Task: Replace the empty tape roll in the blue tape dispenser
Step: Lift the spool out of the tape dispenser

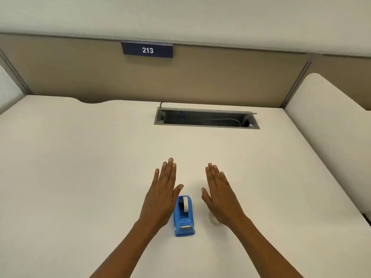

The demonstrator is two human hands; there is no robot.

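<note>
A blue tape dispenser stands on the cream desk, cutter end toward me, with a pale roll core in its cradle. My left hand is held flat just left of it, fingers extended, palm down, holding nothing. On the dispenser's right my right hand is flat in the same way and empty. A pale tape roll peeks out from under my right wrist; most of it is hidden.
An open cable tray slot with wires inside is cut into the desk's far side. A beige partition with a "213" sign backs the desk. A white side panel rises at the right.
</note>
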